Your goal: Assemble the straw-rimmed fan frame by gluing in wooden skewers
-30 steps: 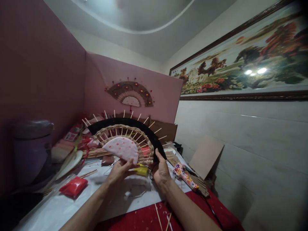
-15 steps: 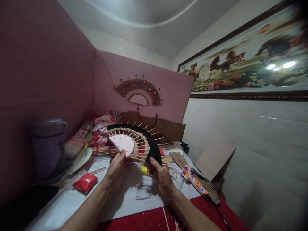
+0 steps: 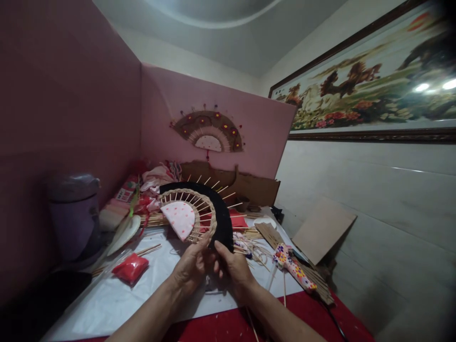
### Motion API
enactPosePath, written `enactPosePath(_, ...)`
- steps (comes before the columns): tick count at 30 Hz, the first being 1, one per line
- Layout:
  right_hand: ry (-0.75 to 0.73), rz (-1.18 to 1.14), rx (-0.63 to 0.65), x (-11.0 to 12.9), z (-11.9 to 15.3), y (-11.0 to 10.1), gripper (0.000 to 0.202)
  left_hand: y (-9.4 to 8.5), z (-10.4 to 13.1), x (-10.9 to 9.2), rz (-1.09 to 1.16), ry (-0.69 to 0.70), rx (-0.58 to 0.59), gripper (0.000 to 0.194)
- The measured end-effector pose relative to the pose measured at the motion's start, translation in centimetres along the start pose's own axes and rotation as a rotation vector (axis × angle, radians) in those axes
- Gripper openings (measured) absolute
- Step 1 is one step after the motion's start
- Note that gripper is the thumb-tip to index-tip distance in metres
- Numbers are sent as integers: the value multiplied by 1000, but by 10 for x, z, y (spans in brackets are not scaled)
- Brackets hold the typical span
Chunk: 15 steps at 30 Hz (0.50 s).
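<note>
As hands point(image 3: 194, 261) point(image 3: 238, 270) grip fan point(image 3: 180, 218), sticks point(image 3: 154, 220) behind

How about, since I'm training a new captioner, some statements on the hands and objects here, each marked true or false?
The left hand and the right hand both hold the handmade fan. True.
Its half-round inner panel is solid black. False: the inner panel is pale with reddish dots.
A red packet lies left of this fan. True.
The flower-patterned glue gun lies on that side too. False: the glue gun lies to the fan's right.
A decorated fan is mounted on the pink board behind. True.
</note>
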State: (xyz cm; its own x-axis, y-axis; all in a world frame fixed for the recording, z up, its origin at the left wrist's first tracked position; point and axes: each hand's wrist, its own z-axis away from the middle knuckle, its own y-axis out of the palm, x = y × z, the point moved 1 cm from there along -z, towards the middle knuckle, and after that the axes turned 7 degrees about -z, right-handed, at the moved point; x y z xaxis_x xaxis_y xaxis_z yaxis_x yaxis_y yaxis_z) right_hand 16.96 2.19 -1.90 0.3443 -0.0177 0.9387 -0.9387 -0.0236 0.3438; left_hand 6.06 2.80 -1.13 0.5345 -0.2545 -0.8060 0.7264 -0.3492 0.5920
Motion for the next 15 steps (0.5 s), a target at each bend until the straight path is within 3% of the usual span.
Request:
enactPosePath(4, -18, 106, 49, -2, 5, 3, 46, 2, 1, -1, -87, 4, 62, 26)
enactPosePath(9, -109, 145, 84, 4, 3, 1, 32, 3, 3, -11, -3, 73, -113, 12)
enactPosePath(15, -82, 371, 381, 27, -3, -9, 28, 1, 2, -22, 25, 82, -154, 22)
